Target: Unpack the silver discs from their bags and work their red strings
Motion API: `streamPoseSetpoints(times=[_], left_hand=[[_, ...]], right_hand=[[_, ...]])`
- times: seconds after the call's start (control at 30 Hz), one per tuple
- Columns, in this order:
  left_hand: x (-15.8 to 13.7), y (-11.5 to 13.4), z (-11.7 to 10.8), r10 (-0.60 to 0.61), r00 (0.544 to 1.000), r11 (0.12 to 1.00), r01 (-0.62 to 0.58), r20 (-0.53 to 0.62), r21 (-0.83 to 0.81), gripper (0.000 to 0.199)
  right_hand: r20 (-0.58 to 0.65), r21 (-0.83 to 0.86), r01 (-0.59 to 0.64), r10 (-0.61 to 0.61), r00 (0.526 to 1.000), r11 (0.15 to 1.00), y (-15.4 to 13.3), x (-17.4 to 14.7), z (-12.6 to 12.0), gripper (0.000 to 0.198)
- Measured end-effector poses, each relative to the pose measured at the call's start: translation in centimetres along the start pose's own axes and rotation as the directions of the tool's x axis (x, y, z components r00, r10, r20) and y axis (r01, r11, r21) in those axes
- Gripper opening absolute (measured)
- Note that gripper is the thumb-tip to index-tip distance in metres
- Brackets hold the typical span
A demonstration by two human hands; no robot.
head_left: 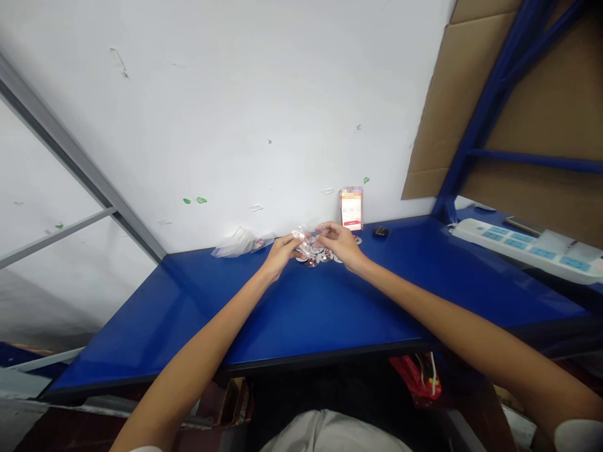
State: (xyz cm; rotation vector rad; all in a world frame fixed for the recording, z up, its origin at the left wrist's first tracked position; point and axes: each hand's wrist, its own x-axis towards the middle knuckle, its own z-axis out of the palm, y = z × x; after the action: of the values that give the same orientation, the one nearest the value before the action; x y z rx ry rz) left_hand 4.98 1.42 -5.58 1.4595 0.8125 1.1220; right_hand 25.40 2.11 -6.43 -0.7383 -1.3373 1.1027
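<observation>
Toward the back of the blue table, my left hand (281, 254) pinches a small clear plastic bag (301, 236). Shiny reflections on the bag hide what may be inside it. At the bag's right edge my right hand (343, 243) is closed, thumb and fingers pressed together on the clear film. Beneath both hands lies a loose pile of round, flat discs (312, 261), pale with red and dark markings. Part of the pile is covered by the hands. A stack of clear plastic bags (238, 243) rests to the left, against the wall.
Against the white wall leans a phone (351, 209) with a lit screen. A small black object (380, 231) is to its right. A white power strip (527, 248) crosses the right side of the blue table (325, 320). A blue metal frame (490, 107) rises behind it.
</observation>
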Motion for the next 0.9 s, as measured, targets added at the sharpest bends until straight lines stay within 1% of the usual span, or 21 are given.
streamPoseSetpoints(times=[0.1,0.17,0.3,0.33,0.4,0.47,0.53,0.57,0.6,0.67,0.73,0.8,0.83,0.9], left_hand=[[0.2,-0.2,-0.1,0.001,0.999,0.999,0.001,-0.041,0.033,0.04],[0.3,-0.3,-0.2,0.014,0.998,0.998,-0.01,-0.065,0.07,0.04],[0.5,-0.7,-0.2,0.085,0.992,0.988,-0.072,-0.096,0.133,0.04],[0.5,-0.9,-0.2,0.107,0.987,0.984,-0.089,-0.118,0.151,0.039],[0.6,-1.2,-0.1,0.142,0.975,0.974,-0.108,-0.168,0.198,0.036],[0.6,-1.5,0.1,0.152,0.97,0.965,-0.103,-0.192,0.24,0.034],[0.5,-1.6,0.3,0.148,0.971,0.964,-0.099,-0.189,0.248,0.033],[0.5,-1.6,0.4,0.147,0.972,0.967,-0.102,-0.182,0.234,0.034],[0.4,-1.5,0.5,0.146,0.974,0.971,-0.109,-0.173,0.211,0.035],[0.3,-1.3,0.6,0.148,0.977,0.979,-0.124,-0.152,0.161,0.041],[0.1,-1.0,0.8,0.137,0.982,0.984,-0.119,-0.132,0.135,0.045],[0.0,-0.9,0.8,0.114,0.987,0.986,-0.098,-0.113,0.135,0.047],[-0.1,-0.8,0.8,0.103,0.989,0.987,-0.088,-0.104,0.137,0.049],[0.0,-0.8,0.7,0.084,0.993,0.99,-0.073,-0.083,0.121,0.052]], right_hand=[[-0.015,-0.031,0.005,-0.005,1.0,0.999,-0.2,0.0,-0.1,0.032],[-0.003,-0.03,-0.005,0.005,1.0,1.0,-0.3,0.0,-0.1,0.032],[0.057,-0.027,-0.082,0.083,0.995,0.996,-0.4,-0.2,0.0,0.035],[0.062,-0.036,-0.077,0.08,0.995,0.996,-0.4,-0.2,0.0,0.036],[0.083,-0.021,-0.031,0.032,0.996,0.999,-0.6,-0.2,0.0,0.034],[0.157,0.04,0.003,-0.009,0.988,0.999,-0.8,-0.3,0.0,0.032],[0.245,0.063,0.005,-0.02,0.969,0.998,-1.0,-0.3,-0.1,0.039],[0.268,0.036,0.014,-0.023,0.963,0.999,-1.1,-0.3,-0.1,0.039],[0.271,-0.012,0.038,-0.033,0.962,0.999,-1.0,-0.3,-0.1,0.035],[0.228,-0.134,0.104,-0.072,0.971,0.985,-0.6,-0.2,0.0,0.03],[0.161,-0.214,0.132,-0.098,0.982,0.968,0.0,0.0,0.0,0.039],[0.132,-0.231,0.102,-0.073,0.989,0.967,0.7,0.2,-0.1,0.05],[0.144,-0.226,0.082,-0.05,0.988,0.971,1.0,0.3,-0.1,0.054],[0.196,-0.209,0.064,-0.023,0.98,0.976,1.3,0.4,-0.3,0.053]])
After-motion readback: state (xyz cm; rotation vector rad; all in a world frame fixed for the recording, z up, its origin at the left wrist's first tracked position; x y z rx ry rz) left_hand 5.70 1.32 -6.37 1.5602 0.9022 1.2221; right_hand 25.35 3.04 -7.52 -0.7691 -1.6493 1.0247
